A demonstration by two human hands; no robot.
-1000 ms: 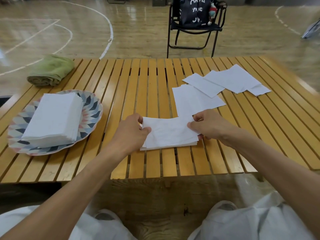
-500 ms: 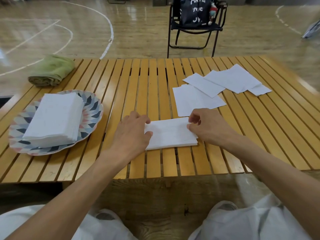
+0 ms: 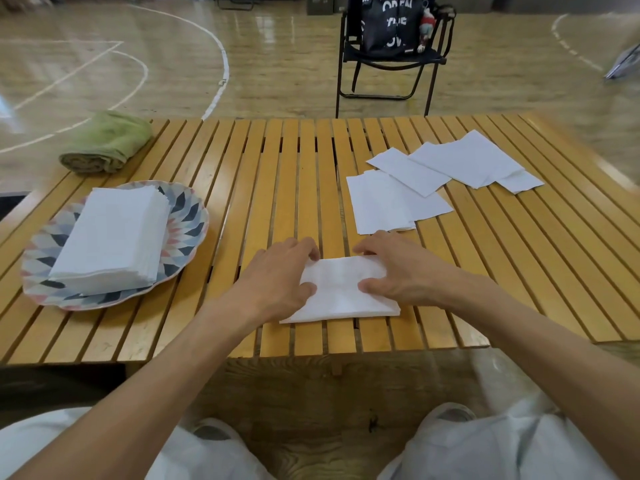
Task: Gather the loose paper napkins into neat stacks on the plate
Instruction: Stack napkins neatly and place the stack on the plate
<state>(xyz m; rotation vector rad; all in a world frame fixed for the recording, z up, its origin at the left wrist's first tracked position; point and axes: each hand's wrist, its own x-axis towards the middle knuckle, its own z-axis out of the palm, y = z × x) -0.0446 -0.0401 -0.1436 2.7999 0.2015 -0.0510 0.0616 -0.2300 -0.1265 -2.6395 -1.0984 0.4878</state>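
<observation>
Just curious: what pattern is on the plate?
Triangles in grey, navy and pink on the plate, in the head view.

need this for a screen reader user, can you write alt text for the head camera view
Both hands, left hand and right hand, press the sides of a small napkin stack near the front edge of a slatted wooden table. A patterned plate at left holds a taller napkin stack; loose napkins lie at right, a green towel far left.
</observation>
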